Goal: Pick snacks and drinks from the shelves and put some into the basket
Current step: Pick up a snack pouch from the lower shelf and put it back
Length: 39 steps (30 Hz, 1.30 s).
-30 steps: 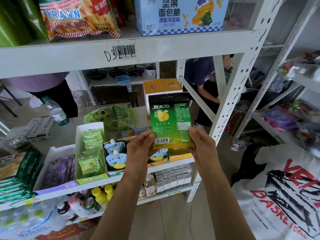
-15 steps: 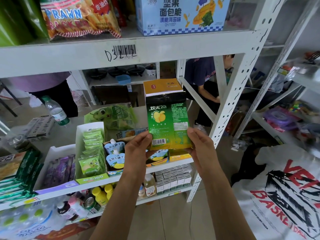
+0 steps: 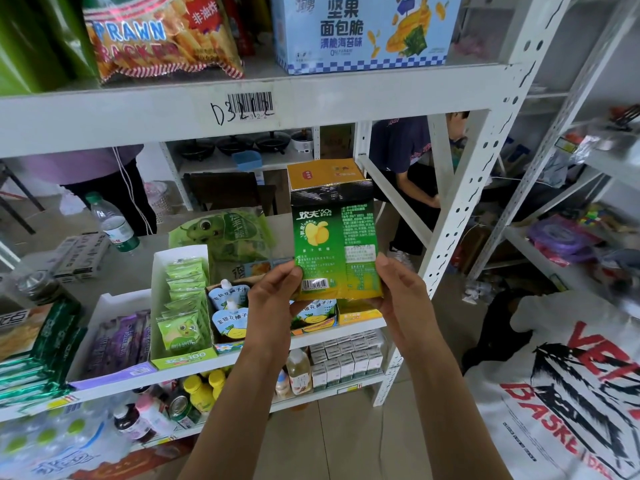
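A green and yellow mango snack pouch [image 3: 334, 244] with a black top stands upright in front of the middle shelf, its back label facing me. My left hand [image 3: 273, 299] pinches its lower left corner by the barcode. My right hand [image 3: 401, 292] grips its lower right corner. No basket is in view.
The white metal shelf [image 3: 242, 95] carries a prawn cracker bag [image 3: 162, 36] and a blue snack box [image 3: 363, 29] on top. Juice pouches [image 3: 230, 306], a green sachet box [image 3: 180, 306] and a water bottle [image 3: 112, 226] sit below. Drinks [image 3: 201, 393] fill the lowest level. People stand behind the rack.
Both hands have lifted the pouch slightly and tilted it a little to the left; the grip on its lower corners is the same.
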Each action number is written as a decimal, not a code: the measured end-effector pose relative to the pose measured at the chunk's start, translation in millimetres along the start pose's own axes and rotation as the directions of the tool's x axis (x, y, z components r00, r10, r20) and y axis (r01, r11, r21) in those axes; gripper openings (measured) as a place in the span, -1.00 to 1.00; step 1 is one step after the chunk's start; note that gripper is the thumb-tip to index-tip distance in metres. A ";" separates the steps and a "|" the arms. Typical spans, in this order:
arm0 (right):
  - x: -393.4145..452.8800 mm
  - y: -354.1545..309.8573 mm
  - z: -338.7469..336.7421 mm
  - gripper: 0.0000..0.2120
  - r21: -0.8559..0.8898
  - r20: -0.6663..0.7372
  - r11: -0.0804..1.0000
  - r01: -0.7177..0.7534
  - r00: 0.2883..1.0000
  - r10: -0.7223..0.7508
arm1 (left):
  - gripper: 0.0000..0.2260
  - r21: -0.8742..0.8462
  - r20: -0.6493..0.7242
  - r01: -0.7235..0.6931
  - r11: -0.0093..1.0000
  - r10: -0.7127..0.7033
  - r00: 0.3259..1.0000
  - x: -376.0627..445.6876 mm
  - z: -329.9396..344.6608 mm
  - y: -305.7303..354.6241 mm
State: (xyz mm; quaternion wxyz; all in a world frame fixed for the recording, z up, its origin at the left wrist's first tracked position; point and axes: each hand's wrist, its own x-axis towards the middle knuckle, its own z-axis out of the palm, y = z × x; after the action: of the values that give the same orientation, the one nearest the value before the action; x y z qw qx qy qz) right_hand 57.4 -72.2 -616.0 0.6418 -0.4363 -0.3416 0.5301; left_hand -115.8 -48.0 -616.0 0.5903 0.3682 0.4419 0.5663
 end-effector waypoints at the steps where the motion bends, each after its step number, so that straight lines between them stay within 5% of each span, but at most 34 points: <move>1: -0.1 -0.3 0.0 -0.49 0.003 0.005 1.000 0.006 1.000 -0.006 | -0.88 -0.001 0.002 -0.001 1.000 0.001 1.000 -0.2 0.4 0.0; 26: 3.4 5.4 -4.3 -0.71 0.012 -0.057 1.000 0.008 0.998 -0.007 | -0.84 0.038 0.048 0.048 0.998 -0.050 0.998 -4.1 2.8 2.0; 30: 5.1 9.4 -3.9 -0.84 -0.128 -0.159 0.991 0.033 0.986 -0.054 | -0.76 0.141 0.056 0.080 0.987 -0.089 0.994 -6.4 5.7 5.0; 34: 5.4 9.5 -1.1 -0.84 -0.473 -0.207 0.860 0.193 0.924 -0.321 | -0.87 0.160 -0.002 -0.005 0.987 0.005 1.000 -4.9 7.1 3.8; 39: 5.6 12.9 15.5 -0.81 -0.540 0.006 0.794 0.281 0.944 -0.330 | -0.74 0.211 0.089 -0.204 0.956 0.189 0.978 -7.3 20.0 -1.2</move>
State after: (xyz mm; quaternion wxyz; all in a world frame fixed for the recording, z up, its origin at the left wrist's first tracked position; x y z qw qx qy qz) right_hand 39.6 -62.9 -622.0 0.5867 -0.5592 -0.5124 0.2836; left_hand -96.4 -54.1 -609.7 0.5017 0.4919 0.4426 0.5572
